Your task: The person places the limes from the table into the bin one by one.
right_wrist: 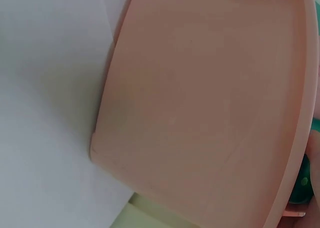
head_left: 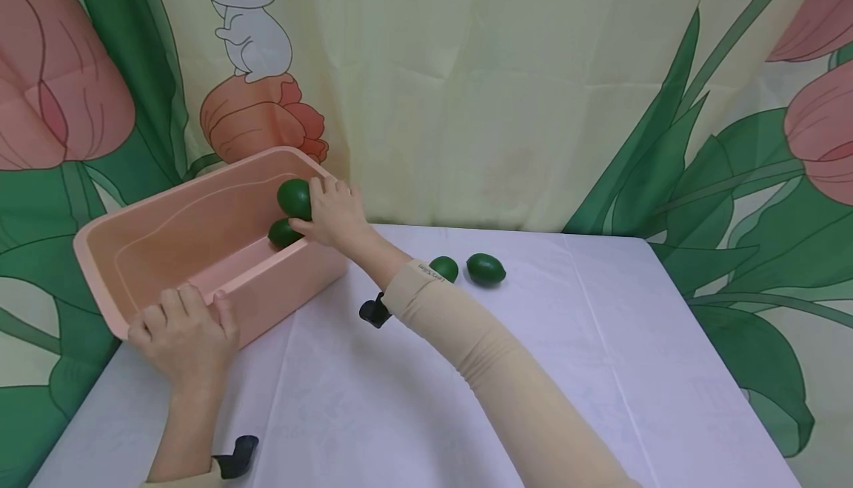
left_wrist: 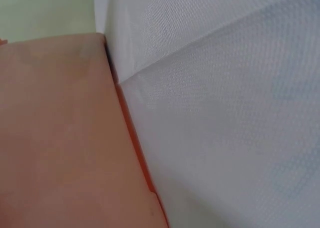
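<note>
A pink plastic bin point(head_left: 293, 288) stands at the left of the table. My left hand point(head_left: 189, 332) grips its near left rim, fingers over the edge. Above the bin's right end, my right hand point(head_left: 338, 214) holds a dark green lime point(head_left: 294, 199) between fingers and thumb. Another lime point(head_left: 283, 233) lies inside the bin, just below the held one. In the right wrist view the bin's outer wall point(right_wrist: 200, 97) hides most of the hand, with part of a green lime point(right_wrist: 301, 185) showing past the rim. Only the bin's side point(left_wrist: 60, 128) and the cloth appear in the left wrist view.
Two more limes lie right of the bin: one point(head_left: 485, 269) in full view, the other point(head_left: 443, 268) partly behind my right sleeve. White cloth point(head_left: 566, 355) covers the table. A printed curtain point(head_left: 466, 88) hangs behind its back edge.
</note>
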### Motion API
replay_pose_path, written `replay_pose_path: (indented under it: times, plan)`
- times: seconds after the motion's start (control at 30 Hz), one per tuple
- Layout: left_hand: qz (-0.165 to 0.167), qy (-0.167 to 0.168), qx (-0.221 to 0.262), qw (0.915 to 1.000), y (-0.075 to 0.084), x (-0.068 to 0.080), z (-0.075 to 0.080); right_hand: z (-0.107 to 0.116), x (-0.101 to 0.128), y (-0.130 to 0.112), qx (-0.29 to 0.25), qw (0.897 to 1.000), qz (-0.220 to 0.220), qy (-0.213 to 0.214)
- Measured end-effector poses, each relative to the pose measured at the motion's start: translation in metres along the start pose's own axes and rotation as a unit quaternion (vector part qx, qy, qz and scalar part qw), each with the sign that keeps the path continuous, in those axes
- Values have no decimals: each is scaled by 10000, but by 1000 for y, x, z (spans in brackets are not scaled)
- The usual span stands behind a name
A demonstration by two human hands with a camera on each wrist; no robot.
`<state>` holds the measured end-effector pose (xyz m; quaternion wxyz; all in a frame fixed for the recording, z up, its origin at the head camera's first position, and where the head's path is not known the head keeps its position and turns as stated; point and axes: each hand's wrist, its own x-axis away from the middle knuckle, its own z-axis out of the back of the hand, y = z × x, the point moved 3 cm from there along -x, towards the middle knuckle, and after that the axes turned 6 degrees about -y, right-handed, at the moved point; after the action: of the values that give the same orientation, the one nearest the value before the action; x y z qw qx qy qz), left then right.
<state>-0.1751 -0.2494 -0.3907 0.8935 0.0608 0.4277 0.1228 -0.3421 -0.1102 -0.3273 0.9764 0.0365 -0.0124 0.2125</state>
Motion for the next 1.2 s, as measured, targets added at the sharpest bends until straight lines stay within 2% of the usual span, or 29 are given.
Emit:
replay_pose_path:
  times: [0.6, 1.2]
  plan:
    - [1, 27, 22, 10000, -1, 2, 1, -3, 0, -6, -250, 9994, -215, -87]
    - [-48, 24, -23, 10000, -1, -1, 2, -2, 2, -3, -288, 9994, -145, -91]
